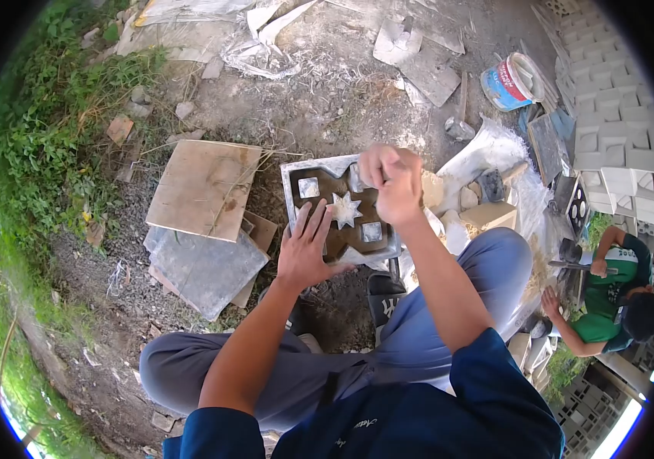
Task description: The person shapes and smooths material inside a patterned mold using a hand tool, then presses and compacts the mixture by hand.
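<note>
A square block mould (pixel 289 191) lies on the ground before my knees. It has a pale star-shaped piece (pixel 345 209) at its middle, small square blocks (pixel 308 187) around the star, and brown material in the hollows between. My left hand (pixel 305 249) is over the mould's near left part, fingers spread and nothing in them. Above the mould's far right corner, my right hand (pixel 393 183) is closed in a fist. Whatever it may hold is hidden by the fingers.
Wooden boards (pixel 204 187) and grey slabs (pixel 208 271) are stacked at left. Plastic sheeting (pixel 495 153) with rubble lies right, near a paint bucket (pixel 512 81) and stacked pale blocks (pixel 610 99). A co-worker in green (pixel 610 287) holds a tool at far right.
</note>
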{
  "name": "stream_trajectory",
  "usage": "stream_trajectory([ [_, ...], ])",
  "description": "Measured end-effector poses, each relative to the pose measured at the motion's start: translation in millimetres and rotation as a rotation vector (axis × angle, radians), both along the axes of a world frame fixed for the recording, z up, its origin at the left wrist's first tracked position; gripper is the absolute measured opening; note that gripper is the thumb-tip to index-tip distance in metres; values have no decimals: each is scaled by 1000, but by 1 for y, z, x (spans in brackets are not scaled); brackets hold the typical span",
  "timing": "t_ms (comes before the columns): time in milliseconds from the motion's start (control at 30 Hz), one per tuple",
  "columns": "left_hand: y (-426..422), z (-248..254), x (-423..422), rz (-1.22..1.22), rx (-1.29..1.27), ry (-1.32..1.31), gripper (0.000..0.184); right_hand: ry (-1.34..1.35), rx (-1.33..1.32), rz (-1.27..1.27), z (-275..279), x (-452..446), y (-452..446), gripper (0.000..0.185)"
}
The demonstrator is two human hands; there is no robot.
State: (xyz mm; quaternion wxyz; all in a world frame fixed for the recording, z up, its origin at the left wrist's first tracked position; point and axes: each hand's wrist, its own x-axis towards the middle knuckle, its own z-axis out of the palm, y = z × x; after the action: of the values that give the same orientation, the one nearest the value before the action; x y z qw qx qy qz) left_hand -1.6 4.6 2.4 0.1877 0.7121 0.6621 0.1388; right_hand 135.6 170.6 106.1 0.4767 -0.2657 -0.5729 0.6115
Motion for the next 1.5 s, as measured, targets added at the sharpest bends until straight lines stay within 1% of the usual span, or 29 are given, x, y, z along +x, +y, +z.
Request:
stream_trajectory([
  [33, 1, 1, 1, -4, 8, -2, 132, 72, -16, 11, -8, -5, 3, 52],
  [67, 0, 2, 2, -5, -10, 6, 131, 73, -10, 6, -12, 1, 4, 52],
  [133, 3, 3, -3, -4, -31, 22, 131, -13, 48, -3, 6, 1, -1, 56],
  [167, 5, 2, -4, 0, -37, -10, 130, 21, 82, 18, 14, 2, -5, 56],
  [267, 0, 1, -1, 24, -24, -75, 129, -53, 102, 6, -5, -2, -6, 53],
  [300, 0, 1, -1, 20, -34, -74, 129, 30, 20, -19, -5, -11, -3, 52],
  [400, 4, -1, -3, 13, -48, -63, 129, 23, -38, -114, 19, -5, -3, 54],
  [433, 7, 2, -4, 12, -78, -64, 130, 38, -15, -75, 27, 2, -7, 50],
  [467, 1, 5, -2, 13, -124, -74, 130, 130, 55, -2, 28, 5, -9, 50],
  [500, 2, 10, 0, -5, -115, 36, 134, 65, 14, -61, 9, 1, -8, 54],
  [567, -1, 5, 0, -2, -91, 16, 134, 1, 16, -125, -3, -2, 1, 57],
  [667, 6, 7, -1, 0, -107, 32, 133, 43, -71, -93, 8, -1, 5, 64],
  [733, 1, 5, -2, 13, -130, -55, 130, 162, 56, 36, 25, 3, -9, 57],
  [800, -2, 2, 0, 11, -76, -51, 130, 219, 20, 39, 0, -1, -1, 57],
  [833, -2, 2, 0, 10, -68, -51, 130, 9, -2, -145, -10, -10, 2, 55],
  [900, 0, 0, 1, 12, -56, -25, 130, -265, -47, -206, -10, 0, 15, 48],
  [967, 8, 8, -1, 16, -86, -18, 130, -215, -12, -195, 25, -2, 3, 49],
  [1000, 2, 9, -1, 17, -139, -26, 131, -182, 3, -184, 31, -2, -7, 49],
  [1033, -1, 0, 0, 12, -48, -53, 131, -118, 18, -158, 19, -2, -8, 49],
  [1133, 0, 0, 0, 7, -47, -60, 131, -126, -60, -202, -2, -13, 8, 53],
  [1167, 0, -2, 0, 12, -34, -37, 131, -185, -44, -246, -3, -8, 11, 54],
  [1233, 6, 3, -2, 11, -59, -27, 131, -152, -23, -219, 31, -7, 1, 54],
  [1267, 1, 5, -1, 10, -102, -30, 131, -134, -16, -192, 37, -6, -8, 54],
  [1300, -1, 0, -1, 11, -45, -68, 130, -99, -1, -162, 33, -6, -10, 54],
  [1333, -1, 1, -1, 12, -41, -71, 130, -102, 3, -161, 15, -7, -4, 54],
  [1367, 0, 2, -1, 4, -62, -35, 131, -180, 4, -171, -16, -7, 1, 53],
  [1433, 3, 7, 0, -4, -77, 46, 132, -290, -19, -197, -10, -13, 7, 53],
  [1467, 6, 6, -1, -5, -71, 53, 132, -283, -14, -199, -7, -9, 5, 53],
  [1500, 8, 6, -2, 2, -80, 14, 132, -249, -9, -183, 12, -8, 0, 52],
])
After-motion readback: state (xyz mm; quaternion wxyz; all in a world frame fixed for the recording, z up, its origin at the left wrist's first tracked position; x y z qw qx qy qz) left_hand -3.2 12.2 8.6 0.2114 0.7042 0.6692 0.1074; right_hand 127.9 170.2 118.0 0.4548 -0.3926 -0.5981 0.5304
